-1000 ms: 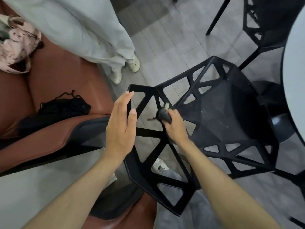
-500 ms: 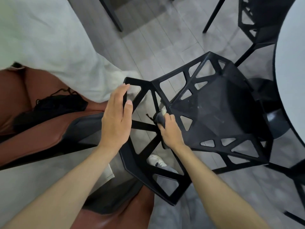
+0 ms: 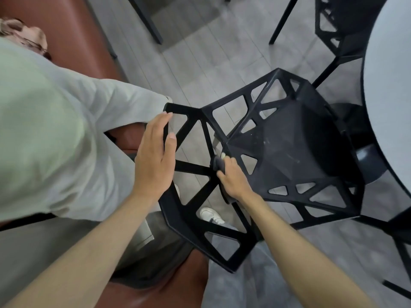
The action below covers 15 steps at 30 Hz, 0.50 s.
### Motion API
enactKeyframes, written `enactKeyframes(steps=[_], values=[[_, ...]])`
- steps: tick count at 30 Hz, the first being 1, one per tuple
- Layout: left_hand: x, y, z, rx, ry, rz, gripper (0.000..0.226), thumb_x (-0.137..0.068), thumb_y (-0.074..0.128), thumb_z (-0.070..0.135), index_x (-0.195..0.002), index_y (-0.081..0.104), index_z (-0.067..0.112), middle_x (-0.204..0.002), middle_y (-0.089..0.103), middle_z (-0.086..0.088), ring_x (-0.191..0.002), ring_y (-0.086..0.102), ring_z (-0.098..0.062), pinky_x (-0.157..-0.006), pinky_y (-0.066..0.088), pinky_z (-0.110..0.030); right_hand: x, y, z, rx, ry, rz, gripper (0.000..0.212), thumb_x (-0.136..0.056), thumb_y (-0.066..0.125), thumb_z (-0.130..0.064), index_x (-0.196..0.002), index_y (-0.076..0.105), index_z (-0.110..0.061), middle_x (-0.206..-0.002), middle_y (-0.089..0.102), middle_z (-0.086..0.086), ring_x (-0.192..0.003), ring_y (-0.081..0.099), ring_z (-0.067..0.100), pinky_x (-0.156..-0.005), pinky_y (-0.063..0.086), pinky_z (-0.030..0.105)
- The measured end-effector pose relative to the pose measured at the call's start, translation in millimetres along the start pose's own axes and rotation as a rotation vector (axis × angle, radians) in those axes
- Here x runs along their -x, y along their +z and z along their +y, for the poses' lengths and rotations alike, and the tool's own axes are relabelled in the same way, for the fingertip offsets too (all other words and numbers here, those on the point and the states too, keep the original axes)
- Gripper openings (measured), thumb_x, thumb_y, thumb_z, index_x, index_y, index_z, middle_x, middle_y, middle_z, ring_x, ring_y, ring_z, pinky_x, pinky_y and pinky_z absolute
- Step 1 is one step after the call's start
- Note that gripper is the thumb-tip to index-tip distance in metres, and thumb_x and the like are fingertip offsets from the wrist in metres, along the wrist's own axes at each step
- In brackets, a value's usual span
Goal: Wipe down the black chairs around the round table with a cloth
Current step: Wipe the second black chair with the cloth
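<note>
Head view: two black chairs counted, near chair (image 3: pixel 289 156) at centre, second chair (image 3: pixel 338 25) at 1 o'clock. Left hand (image 3: pixel 155 156) flat, fingers straight, on the backrest. Right hand (image 3: pixel 233 176) grips a dark cloth (image 3: pixel 219 162), apparently against the backrest strut. Round table (image 3: pixel 391 85) at 3 o'clock.

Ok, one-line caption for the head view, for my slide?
Left hand steadies black chair backrest while right hand wipes with dark cloth.
</note>
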<state>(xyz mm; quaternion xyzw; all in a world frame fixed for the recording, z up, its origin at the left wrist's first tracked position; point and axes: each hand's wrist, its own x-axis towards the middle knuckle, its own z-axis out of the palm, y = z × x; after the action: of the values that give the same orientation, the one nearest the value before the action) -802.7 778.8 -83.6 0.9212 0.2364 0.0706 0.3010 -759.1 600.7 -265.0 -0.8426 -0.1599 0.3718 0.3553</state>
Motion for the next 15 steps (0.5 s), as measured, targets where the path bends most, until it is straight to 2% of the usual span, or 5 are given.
enactKeyframes(steps=[3,5,9,12,15], values=[[0,0,1,-0.017,-0.022,-0.007,0.042,-0.11,0.035,0.025,-0.151,0.046,0.023,-0.154,0.046,0.011,-0.144,0.04,-0.004,-0.117,0.03,-0.019,-5,1,1,-0.037,0.018,0.029,0.015,-0.1,0.054,-0.023,-0.106,0.041,-0.017,-0.115,0.046,0.008,-0.099,0.053,0.032,-0.079,0.045,0.045],[1,0,2,-0.018,-0.029,-0.009,0.042,-0.11,0.034,0.026,-0.151,0.046,0.023,-0.154,0.046,0.011,-0.145,0.039,-0.004,-0.115,0.026,-0.013,12,0,11,-0.001,0.001,-0.032,0.018,-0.099,0.057,-0.024,-0.108,0.044,-0.016,-0.114,0.046,0.005,-0.1,0.054,0.03,-0.08,0.046,0.045],[0,0,7,-0.013,-0.019,-0.009,0.044,-0.108,0.034,0.025,-0.15,0.047,0.02,-0.156,0.046,0.007,-0.146,0.039,-0.006,-0.12,0.029,-0.021,82,-19,41,0.072,-0.012,-0.138,0.023,-0.095,0.06,-0.029,-0.109,0.046,-0.018,-0.105,0.041,-0.005,-0.093,0.052,0.02,-0.077,0.044,0.04],[-1,-1,6,-0.018,-0.021,-0.01,0.045,-0.108,0.034,0.025,-0.151,0.047,0.02,-0.156,0.046,0.007,-0.145,0.038,-0.003,-0.118,0.026,-0.015,137,-34,48,0.214,-0.093,-0.186,0.025,-0.088,0.064,-0.035,-0.097,0.04,-0.03,-0.104,0.04,-0.008,-0.098,0.047,0.017,-0.079,0.047,0.038],[0,-1,7,-0.023,-0.026,-0.011,0.045,-0.108,0.035,0.024,-0.151,0.047,0.021,-0.157,0.045,0.008,-0.146,0.039,-0.004,-0.119,0.028,-0.02,137,-31,37,0.28,-0.115,-0.175,0.028,-0.09,0.064,-0.038,-0.1,0.04,-0.031,-0.107,0.037,-0.01,-0.101,0.047,0.017,-0.079,0.051,0.039]])
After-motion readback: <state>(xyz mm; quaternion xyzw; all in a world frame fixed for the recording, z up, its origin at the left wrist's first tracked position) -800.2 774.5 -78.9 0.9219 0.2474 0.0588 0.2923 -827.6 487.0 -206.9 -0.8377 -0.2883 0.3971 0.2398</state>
